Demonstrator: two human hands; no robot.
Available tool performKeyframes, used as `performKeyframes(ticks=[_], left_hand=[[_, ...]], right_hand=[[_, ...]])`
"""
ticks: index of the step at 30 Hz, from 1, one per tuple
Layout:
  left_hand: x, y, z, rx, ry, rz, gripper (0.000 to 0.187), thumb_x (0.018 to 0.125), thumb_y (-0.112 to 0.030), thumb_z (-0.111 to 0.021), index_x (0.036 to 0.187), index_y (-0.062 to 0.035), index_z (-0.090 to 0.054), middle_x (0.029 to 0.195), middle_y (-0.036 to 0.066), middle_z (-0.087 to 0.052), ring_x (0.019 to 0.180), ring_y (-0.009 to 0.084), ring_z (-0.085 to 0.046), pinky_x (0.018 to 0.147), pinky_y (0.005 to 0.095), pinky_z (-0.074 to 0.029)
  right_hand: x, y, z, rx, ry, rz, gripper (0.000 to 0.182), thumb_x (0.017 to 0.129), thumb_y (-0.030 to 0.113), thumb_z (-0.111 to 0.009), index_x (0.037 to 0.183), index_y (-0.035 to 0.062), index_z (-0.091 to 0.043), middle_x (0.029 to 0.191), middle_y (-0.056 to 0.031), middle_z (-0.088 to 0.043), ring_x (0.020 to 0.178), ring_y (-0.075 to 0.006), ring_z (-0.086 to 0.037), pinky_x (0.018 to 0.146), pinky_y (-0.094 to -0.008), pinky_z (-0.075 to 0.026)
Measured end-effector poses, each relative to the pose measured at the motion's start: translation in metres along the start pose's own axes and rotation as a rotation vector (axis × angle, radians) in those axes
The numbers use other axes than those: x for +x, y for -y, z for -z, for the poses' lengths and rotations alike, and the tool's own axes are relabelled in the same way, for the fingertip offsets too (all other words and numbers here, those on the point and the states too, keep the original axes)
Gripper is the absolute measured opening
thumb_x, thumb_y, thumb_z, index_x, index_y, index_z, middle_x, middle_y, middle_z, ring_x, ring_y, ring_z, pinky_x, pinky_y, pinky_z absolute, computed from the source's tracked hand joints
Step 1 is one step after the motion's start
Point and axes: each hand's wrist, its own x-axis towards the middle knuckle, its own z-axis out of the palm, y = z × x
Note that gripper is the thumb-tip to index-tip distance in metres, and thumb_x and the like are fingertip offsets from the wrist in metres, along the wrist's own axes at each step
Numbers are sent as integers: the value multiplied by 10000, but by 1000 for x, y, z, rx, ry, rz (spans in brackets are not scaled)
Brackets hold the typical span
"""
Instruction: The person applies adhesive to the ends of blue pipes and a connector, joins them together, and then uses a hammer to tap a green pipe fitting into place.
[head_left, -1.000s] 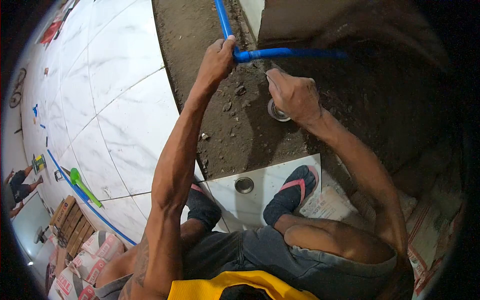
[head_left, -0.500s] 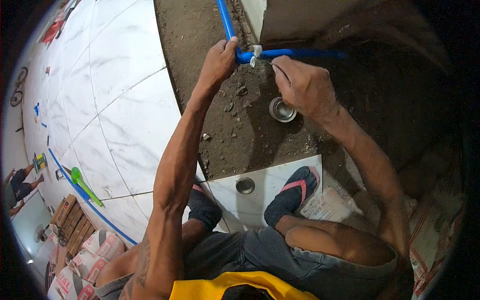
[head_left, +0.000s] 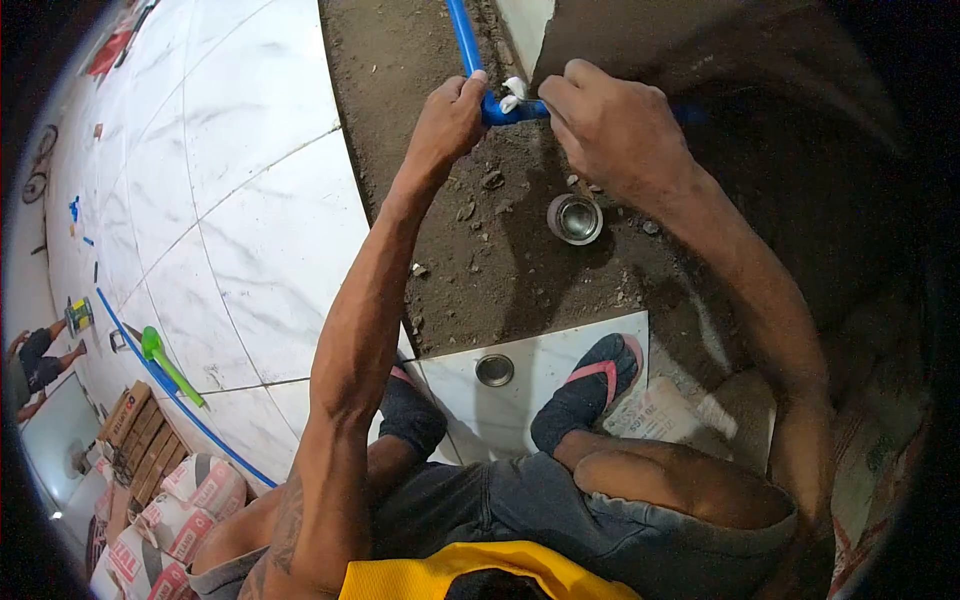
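A blue pipe (head_left: 464, 38) runs down from the top and bends at a blue elbow joint (head_left: 497, 110) over bare dirt. My left hand (head_left: 450, 118) grips the pipe right at the elbow. My right hand (head_left: 610, 130) is closed on the horizontal run of the pipe just right of the joint. A bit of white material (head_left: 513, 93) sticks out at the joint between my two hands; what it is I cannot tell. A small open metal tin (head_left: 574, 218) sits on the dirt just below my right hand.
White marble tiles (head_left: 250, 230) cover the floor at left. A loose tile (head_left: 520, 385) with a round metal lid (head_left: 494, 370) lies under my sandalled feet. A green tool (head_left: 165, 365), a long blue pipe (head_left: 170, 395), cement bags (head_left: 185, 510) and another person (head_left: 35, 360) are at far left.
My right hand has risen from beside the metal tin to the pipe and closed on it next to the elbow. White material now shows at the joint. My left hand stayed put.
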Motion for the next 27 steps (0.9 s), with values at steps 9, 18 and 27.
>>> performKeyframes(ticks=[9,18,27], left_hand=[[-2,-3,1,-26,-3,46,399,960,-453,-444,834,-86,-537,621,-37,-403,501,78,-369,454,251,-273],[3,-1,0,3,-4,30,396,954,-448,-455,818,-84,-528,627,-26,-414,506,85,-386,455,257,-283],[-2,-8,1,-100,35,67,369,953,-444,-462,801,-109,-494,630,-33,-405,497,70,-356,446,252,-257]], right_hand=[[11,-14,-21,-57,-40,87,116,776,85,-623,884,60,-589,864,-111,-564,761,-292,-658,652,-389,-557],[13,-25,-12,30,-137,69,129,757,80,-641,864,37,-584,827,-133,-579,740,-317,-651,624,-391,-558],[-29,7,-12,166,-56,-26,83,788,91,-609,856,48,-591,788,-124,-550,673,-300,-636,588,-375,-543]])
